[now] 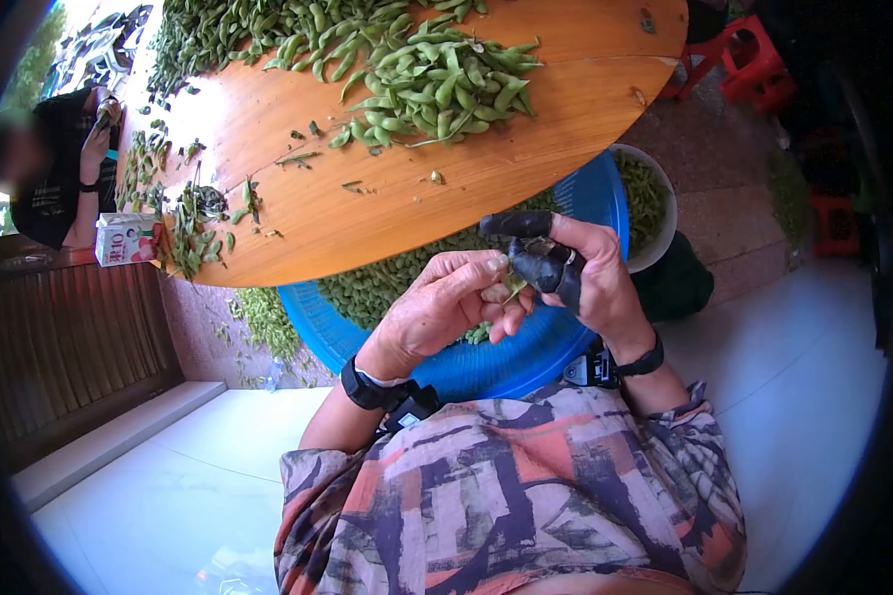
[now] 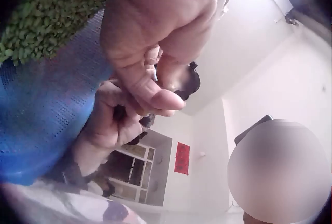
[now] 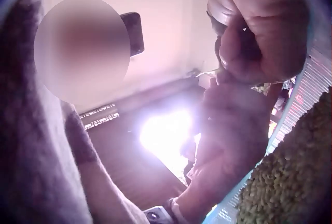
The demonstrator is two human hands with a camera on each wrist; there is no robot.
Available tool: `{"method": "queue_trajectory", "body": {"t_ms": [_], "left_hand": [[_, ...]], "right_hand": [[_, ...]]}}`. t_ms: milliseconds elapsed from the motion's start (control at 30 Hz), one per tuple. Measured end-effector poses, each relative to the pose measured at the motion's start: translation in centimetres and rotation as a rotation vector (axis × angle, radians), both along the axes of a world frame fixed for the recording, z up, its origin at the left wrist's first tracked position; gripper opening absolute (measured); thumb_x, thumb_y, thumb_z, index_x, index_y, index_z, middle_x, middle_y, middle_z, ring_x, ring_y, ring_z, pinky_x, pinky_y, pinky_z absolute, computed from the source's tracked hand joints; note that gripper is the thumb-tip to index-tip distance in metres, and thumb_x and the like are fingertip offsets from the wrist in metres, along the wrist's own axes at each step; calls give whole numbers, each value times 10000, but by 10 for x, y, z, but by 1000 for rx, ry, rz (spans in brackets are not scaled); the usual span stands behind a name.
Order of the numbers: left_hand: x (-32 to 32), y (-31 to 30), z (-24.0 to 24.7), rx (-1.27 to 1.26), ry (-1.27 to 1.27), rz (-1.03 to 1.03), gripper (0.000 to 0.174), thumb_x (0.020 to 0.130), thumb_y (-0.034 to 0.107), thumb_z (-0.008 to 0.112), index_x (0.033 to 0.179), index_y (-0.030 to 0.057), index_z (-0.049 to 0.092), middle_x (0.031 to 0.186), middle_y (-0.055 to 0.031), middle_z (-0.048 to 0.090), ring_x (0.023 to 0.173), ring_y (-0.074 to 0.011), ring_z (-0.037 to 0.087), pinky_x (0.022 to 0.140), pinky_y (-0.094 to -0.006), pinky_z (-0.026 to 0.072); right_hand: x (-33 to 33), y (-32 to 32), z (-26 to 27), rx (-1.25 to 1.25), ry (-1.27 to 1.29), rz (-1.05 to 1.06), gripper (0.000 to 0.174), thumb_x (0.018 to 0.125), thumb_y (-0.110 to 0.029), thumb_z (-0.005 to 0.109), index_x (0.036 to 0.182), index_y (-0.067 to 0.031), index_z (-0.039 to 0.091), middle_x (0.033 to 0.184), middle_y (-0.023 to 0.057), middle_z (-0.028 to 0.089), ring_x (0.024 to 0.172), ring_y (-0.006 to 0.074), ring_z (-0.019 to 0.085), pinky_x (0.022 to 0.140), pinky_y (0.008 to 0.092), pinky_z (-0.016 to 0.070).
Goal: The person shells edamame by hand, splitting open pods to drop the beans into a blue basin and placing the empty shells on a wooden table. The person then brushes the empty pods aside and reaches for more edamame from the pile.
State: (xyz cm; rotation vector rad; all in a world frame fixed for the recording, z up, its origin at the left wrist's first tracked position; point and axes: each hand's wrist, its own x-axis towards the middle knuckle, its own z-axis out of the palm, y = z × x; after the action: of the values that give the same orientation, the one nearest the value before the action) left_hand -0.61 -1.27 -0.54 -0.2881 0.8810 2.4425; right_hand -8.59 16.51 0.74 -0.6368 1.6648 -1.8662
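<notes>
Just off the worktop's (image 1: pixel 318 218) near edge, left hand (image 1: pixel 439 302) and right hand (image 1: pixel 597 276) fingers pinch a soybean pod (image 1: pixel 513 285) between them, long axis unclear.

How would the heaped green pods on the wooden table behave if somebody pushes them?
The heaped green pods would probably spread apart, since they lie loose over one another. Each one seems light, being small and slim. They may slide easily, as the wooden table looks smooth and shiny.

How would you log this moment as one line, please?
left hand: pinches green pod | right hand: holds same pod, black finger coverings | blue basket: beneath hands, holding green beans | table: heaped pods
</notes>
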Motion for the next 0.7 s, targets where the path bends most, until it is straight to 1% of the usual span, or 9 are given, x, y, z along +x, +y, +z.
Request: {"method": "queue_trajectory", "body": {"t_ms": [67,133,267,333,367,433,600,667,700], "left_hand": [[1,3,-6,31,65,34,374,1021,280,451,1047,-64,598,936,-130,662,753,-172,627,641,-273,510],[0,6,-3,24,49,61,347,1022,258,454,1060,-58,591,943,-127,656,750,-168,617,648,-268,503],[1,15,-3,-49,53,172,257,1005,176,491,1105,-43,581,948,-126,649,712,-150,591,591,-248,463],[2,13,-3,-149,92,153,218,994,156,519,1072,-32,596,904,-107,645,680,-132,577,561,-236,442],[2,11,-4,-248,130,132,179,984,136,546,1039,-21,612,859,-88,640,649,-114,563,531,-223,421],[3,5,-2,-321,122,104,169,975,144,569,996,-15,623,795,-60,618,610,-97,531,507,-215,391],[5,5,0,-495,160,38,191,968,172,594,885,3,629,640,5,523,525,-60,436,467,-211,321],[5,4,0,-742,354,-8,208,970,188,597,857,15,614,611,25,489,538,-40,414,469,-218,310],[3,3,1,-891,460,-6,164,935,151,631,845,18,597,650,-19,527,556,-111,494,501,-265,376]], "right_hand": [[4,-3,5,-20,18,-34,547,923,-452,538,1214,1,634,712,-27,592,564,47,546,496,169,413],[4,-2,2,58,43,-70,394,835,9,502,1196,-32,655,804,-2,654,660,50,587,603,214,484],[-2,7,3,80,-49,-73,368,852,-27,537,1197,-51,662,796,-18,622,656,53,556,584,212,459],[-2,7,-6,74,-27,-84,596,909,-437,599,1301,10,561,759,-67,526,557,-13,410,481,162,320],[-1,6,-3,75,-28,-82,596,909,-437,599,1301,10,561,759,-67,526,557,-13,410,481,162,320],[-1,5,7,132,-40,-107,357,882,-116,607,1228,-29,637,786,-21,585,709,39,517,626,215,446],[-7,7,19,215,-25,56,381,889,-149,612,1246,-17,619,790,-20,594,718,26,512,626,210,441],[-9,9,18,229,-78,96,390,884,-151,615,1252,-20,616,787,-19,599,691,22,513,598,202,433],[-10,12,12,193,-150,121,381,895,-168,607,1242,-13,614,773,-19,595,647,17,502,559,191,413]]}}
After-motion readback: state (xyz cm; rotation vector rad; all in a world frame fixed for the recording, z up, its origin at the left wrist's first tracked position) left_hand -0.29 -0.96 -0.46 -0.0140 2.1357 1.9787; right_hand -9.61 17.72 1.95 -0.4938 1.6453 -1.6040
